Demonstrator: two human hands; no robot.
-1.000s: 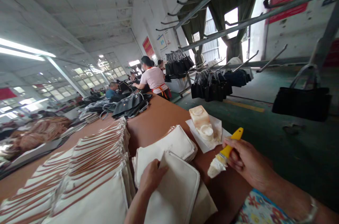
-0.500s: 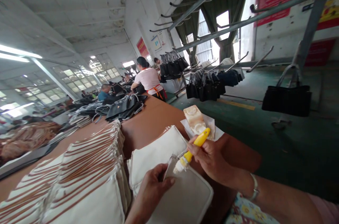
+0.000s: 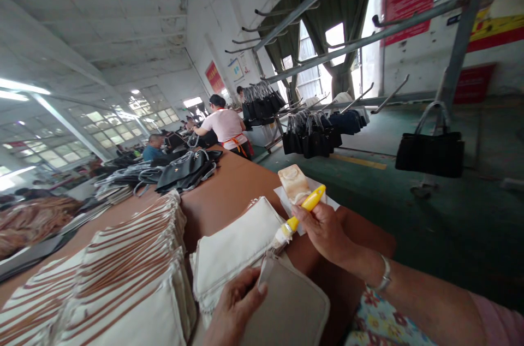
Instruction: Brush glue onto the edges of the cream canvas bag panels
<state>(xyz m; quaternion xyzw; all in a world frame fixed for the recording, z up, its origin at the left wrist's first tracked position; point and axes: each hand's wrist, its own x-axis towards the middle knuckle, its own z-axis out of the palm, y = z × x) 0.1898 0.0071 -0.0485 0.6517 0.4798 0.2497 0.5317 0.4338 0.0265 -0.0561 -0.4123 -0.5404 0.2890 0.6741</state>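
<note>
The left hand [image 3: 236, 302] has its fingers pinched on the upper edge of a pale panel [image 3: 292, 302], likely to steady it before a stack [image 3: 237, 242] on the table [image 3: 229, 182]. The right hand [image 3: 331, 232] has its fingers wrapped around a brush [image 3: 311, 200], bristles angled down near the panel's corner. A smeared container [image 3: 292, 181] sits on paper [image 3: 280, 197], probably against drips. The red sign's [image 3: 409, 2] lettering is unreadable.
</note>
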